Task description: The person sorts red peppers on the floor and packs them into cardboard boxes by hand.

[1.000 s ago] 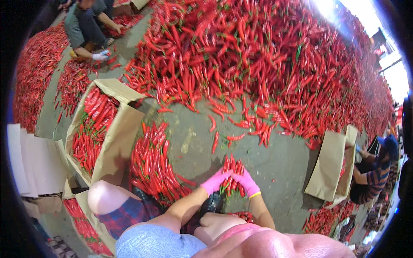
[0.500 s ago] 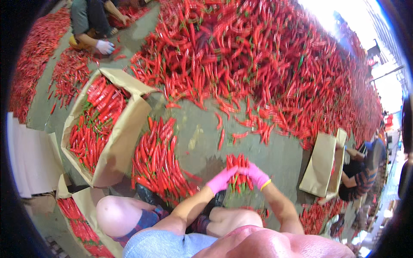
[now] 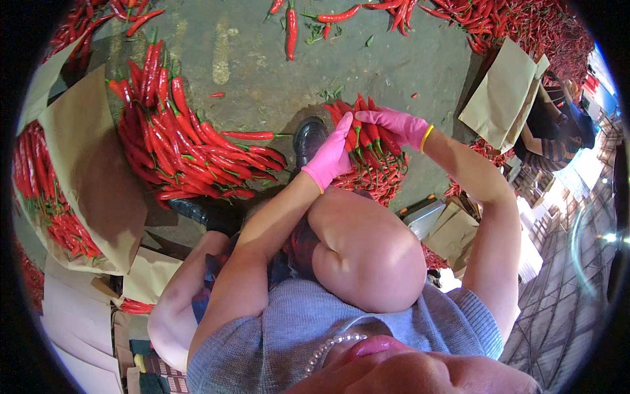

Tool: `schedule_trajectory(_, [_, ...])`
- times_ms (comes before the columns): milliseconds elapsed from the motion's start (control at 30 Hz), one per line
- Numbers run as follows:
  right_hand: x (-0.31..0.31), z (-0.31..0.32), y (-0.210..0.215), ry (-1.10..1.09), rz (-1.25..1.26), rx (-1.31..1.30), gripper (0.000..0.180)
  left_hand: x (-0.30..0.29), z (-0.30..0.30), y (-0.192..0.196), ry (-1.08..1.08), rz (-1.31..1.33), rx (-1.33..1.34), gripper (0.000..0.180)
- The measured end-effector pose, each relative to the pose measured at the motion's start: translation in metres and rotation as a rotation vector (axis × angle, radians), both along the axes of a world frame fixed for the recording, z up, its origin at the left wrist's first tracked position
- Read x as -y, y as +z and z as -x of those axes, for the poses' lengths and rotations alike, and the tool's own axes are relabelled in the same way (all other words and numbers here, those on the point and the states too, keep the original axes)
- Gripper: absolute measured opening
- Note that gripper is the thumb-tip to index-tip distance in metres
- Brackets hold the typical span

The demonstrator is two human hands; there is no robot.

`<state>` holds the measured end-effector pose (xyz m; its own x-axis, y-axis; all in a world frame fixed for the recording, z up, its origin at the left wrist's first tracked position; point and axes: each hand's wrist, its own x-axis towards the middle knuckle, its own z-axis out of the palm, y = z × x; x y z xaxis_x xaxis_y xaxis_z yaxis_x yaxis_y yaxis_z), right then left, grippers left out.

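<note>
My left hand [image 3: 333,155], in a pink glove, is closed on the left side of a bundle of red chili peppers [image 3: 369,134]. From the other side my right hand [image 3: 398,125], also pink-gloved and with a yellow band at the wrist, grips the same bundle, its fingers reaching across the top. Green stems point down toward me. Just under the bundle lies a heap of red chilies [image 3: 374,182], partly hidden by my knee. A larger chili pile [image 3: 177,141] spreads on the floor to the left, one loose chili [image 3: 249,136] sticking out.
Black shoes [image 3: 310,138] stand on the grey floor [image 3: 256,65] beside the piles. At the left is a paper-lined box [image 3: 92,151] of chilies. A brown paper-lined box [image 3: 502,95] stands at the right, near another person [image 3: 558,141]. Scattered chilies [image 3: 291,33] lie ahead.
The view has tipped downward, so most of the big far chili mound has left the picture. Both hands still clasp the bundle, now seen beside my shoe and above the small heap.
</note>
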<state>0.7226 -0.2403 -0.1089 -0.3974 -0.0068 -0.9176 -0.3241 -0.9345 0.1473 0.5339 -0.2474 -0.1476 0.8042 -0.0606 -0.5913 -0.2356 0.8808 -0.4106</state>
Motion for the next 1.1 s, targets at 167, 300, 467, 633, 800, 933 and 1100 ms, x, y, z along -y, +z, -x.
schedule_trajectory(167, [-0.015,0.01,-0.026,0.033,-0.033,0.06,0.033,0.017,-0.009,-0.028,0.153,0.149,0.07,0.054])
schedule_trajectory(300, [-0.012,-0.011,-0.026,0.335,-0.01,0.194,0.029,0.023,-0.014,-0.033,0.2,0.259,0.19,0.053])
schedule_trajectory(467, [-0.013,-0.028,-0.015,0.267,0.242,-0.081,0.031,0.019,-0.012,-0.005,0.217,0.266,0.263,0.054])
schedule_trajectory(633, [-0.01,-0.027,-0.038,0.262,0.257,-0.054,0.032,0.026,-0.023,-0.028,0.238,0.324,0.12,0.058])
schedule_trajectory(800, [-0.018,-0.024,-0.04,0.342,0.23,-0.056,0.032,0.027,-0.028,-0.03,0.273,0.34,0.073,0.063])
schedule_trajectory(933, [-0.013,-0.028,-0.037,0.368,0.215,-0.084,0.034,0.013,-0.015,-0.007,0.16,0.231,0.208,0.064])
schedule_trajectory(1100, [0.002,-0.043,-0.054,0.39,0.224,-0.054,0.034,0.024,-0.024,-0.023,0.174,0.448,0.166,0.063])
